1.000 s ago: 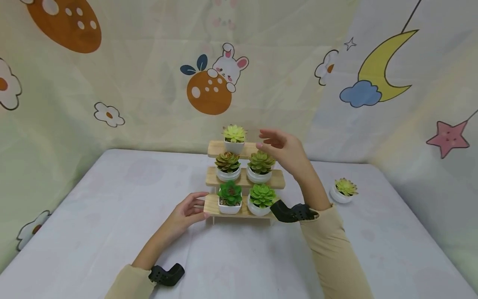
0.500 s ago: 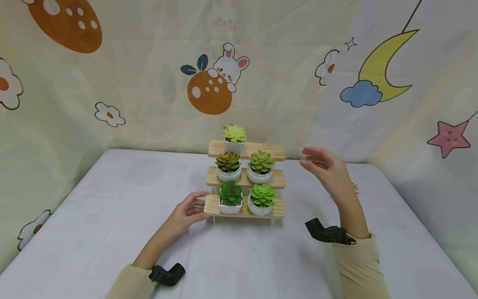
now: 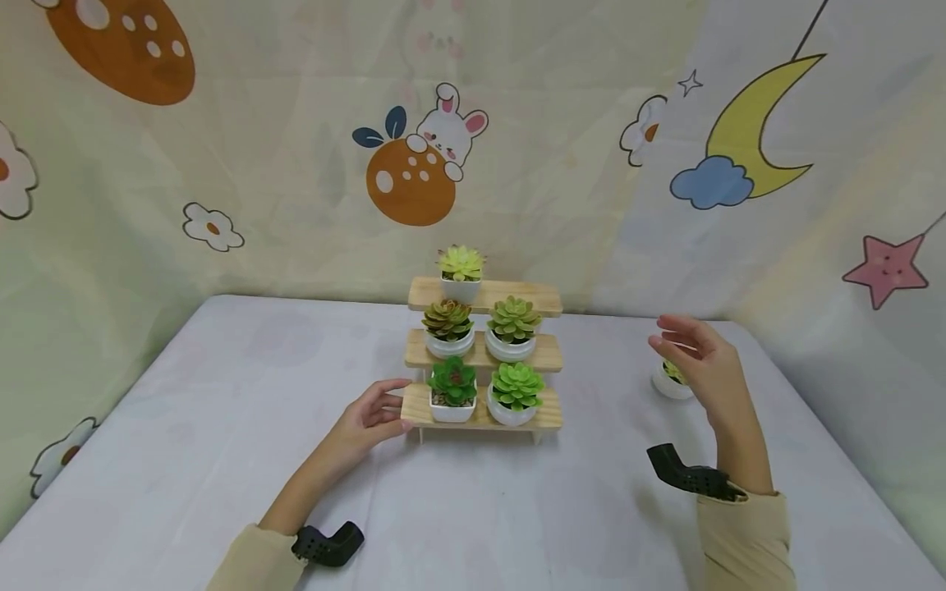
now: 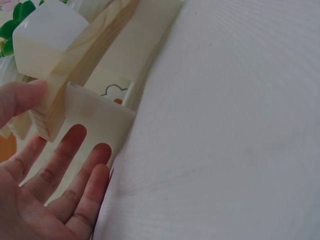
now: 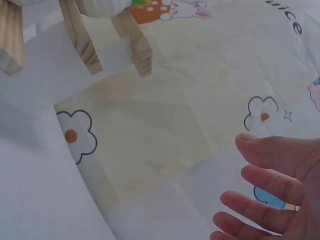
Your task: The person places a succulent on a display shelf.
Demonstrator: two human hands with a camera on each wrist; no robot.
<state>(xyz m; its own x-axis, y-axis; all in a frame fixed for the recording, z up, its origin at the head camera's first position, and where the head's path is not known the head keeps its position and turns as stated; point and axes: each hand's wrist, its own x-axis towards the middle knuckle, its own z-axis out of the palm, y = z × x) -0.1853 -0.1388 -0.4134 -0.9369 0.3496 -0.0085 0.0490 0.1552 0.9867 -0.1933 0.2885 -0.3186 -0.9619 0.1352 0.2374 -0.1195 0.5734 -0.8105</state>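
A three-tier wooden plant stand [image 3: 547, 417] stands mid-table with potted succulents on its boards. My left hand [image 3: 374, 414] holds the left end of its lowest board; in the left wrist view the thumb lies on the board [image 4: 56, 107] and the index fingertip against its end, the other fingers spread below. Over on the right, my right hand [image 3: 702, 365] hovers with loosely bent, spread fingers and nothing in them. It partly covers a yellow-green succulent in a round white pot [image 3: 671, 386] on the table. The right wrist view shows the same hand [image 5: 280, 195] empty.
On the stand are a pale succulent [image 3: 461, 267] on top, a brownish one [image 3: 447, 322] and a green one [image 3: 513, 322] mid-tier, and dark green [image 3: 452, 382] and bright green [image 3: 517, 387] ones below. A printed cloth backdrop [image 3: 296, 164] rises behind the white table [image 3: 244, 394].
My right hand has moved from beside the stand's upper tiers rightward and down to the lone potted succulent. My left hand has stayed at the lowest board.
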